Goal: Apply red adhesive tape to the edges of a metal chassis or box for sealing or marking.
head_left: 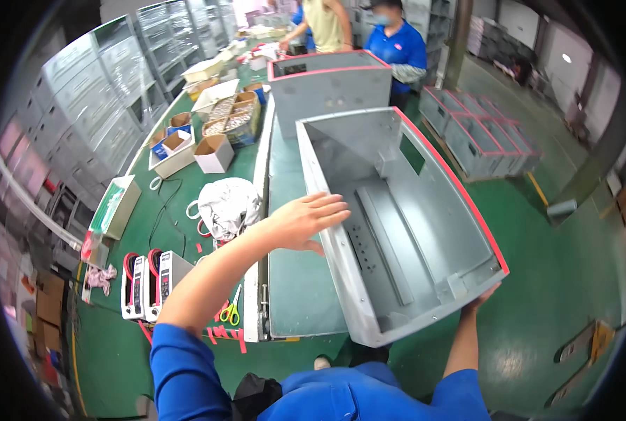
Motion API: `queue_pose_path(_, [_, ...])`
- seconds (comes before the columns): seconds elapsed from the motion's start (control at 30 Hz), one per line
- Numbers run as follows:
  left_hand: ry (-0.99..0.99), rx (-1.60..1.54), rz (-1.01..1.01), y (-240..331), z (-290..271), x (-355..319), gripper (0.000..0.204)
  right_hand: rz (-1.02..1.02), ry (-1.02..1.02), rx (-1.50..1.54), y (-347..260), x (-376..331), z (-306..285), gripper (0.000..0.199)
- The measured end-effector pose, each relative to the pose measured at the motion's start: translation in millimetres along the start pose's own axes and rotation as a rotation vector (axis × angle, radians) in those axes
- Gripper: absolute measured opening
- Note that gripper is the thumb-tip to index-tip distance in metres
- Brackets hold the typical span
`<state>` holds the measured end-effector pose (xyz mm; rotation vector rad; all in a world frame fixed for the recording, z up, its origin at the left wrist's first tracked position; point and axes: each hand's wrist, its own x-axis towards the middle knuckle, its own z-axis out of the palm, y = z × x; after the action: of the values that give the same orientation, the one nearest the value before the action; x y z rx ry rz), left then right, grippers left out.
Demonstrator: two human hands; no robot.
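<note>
A large grey metal cabinet shell (425,231) with a red edge lies open side up on the grey conveyor belt (292,281) in front of me. My left hand (306,221) rests flat with fingers spread on the shell's left wall rim. My right hand (482,298) grips the shell's near right corner from underneath, mostly hidden by the metal. Inside the shell I see a raised rail and a rectangular cut-out in the far wall.
A second grey shell (330,88) stands further along the belt, with two people behind it. The green table at left carries two tape dispensers (148,281), scissors (230,312), a white bag (227,207) and cardboard boxes (213,153). More grey shells (478,137) sit on the green floor at right.
</note>
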<state>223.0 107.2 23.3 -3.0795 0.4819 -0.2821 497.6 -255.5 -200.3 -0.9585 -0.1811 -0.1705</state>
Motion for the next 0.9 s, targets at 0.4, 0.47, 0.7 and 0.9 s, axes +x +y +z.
queue_pose_path(0.4, [0.225, 0.016, -0.005, 44, 41, 107, 0.041, 0.28, -0.1, -0.04, 42, 165, 25, 0.058])
queue_pose_path(0.47, [0.218, 0.05, -0.083, 69, 40, 110, 0.04, 0.31, -0.122, -0.047, 48, 180, 29, 0.058])
queue_pose_path(0.7, [0.037, 0.04, -0.513, 158, 31, 107, 0.036, 0.401, -0.18, -0.158, 63, 213, 24, 0.057])
queue_pose_path(0.9, [0.497, -0.127, -0.675, 187, -2, 11, 0.03, 0.502, -0.067, -0.625, 43, 121, -104, 0.055])
